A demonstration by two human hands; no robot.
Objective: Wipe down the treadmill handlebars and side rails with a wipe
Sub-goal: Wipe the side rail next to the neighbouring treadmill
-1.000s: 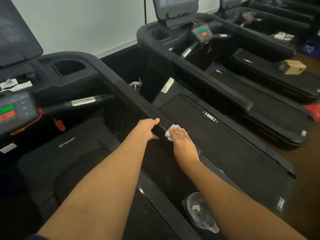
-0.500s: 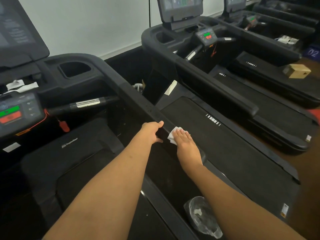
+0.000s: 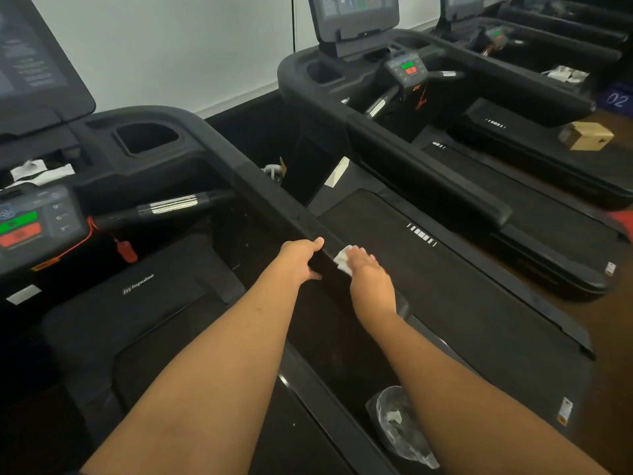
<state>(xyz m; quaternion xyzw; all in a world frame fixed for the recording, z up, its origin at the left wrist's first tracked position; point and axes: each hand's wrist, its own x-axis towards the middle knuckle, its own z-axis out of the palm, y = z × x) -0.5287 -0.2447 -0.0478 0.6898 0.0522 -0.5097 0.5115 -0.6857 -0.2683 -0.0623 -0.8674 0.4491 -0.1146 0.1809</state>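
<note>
**A:** Where is the side rail (image 3: 270, 197) free?

**B:** From mid-frame up toward the cup holder (image 3: 147, 138) at upper left it runs bare. At centre the left hand (image 3: 298, 258) grips it, and the right hand (image 3: 368, 279) presses the wipe (image 3: 342, 260) on its outer face.

**A:** And beside it?

**B:** Left of it, a silver-banded grip bar (image 3: 171, 205) juts toward the rail, with a red safety clip (image 3: 125, 252) hanging below. To the right there is open room above the neighbouring belt (image 3: 445, 286), closed off by the next treadmill's rail (image 3: 428, 186). A crumpled plastic bag (image 3: 400, 430) lies at lower right.

wipe (image 3: 343, 261) on side rail (image 3: 263, 188), under the right hand (image 3: 371, 282)
</note>
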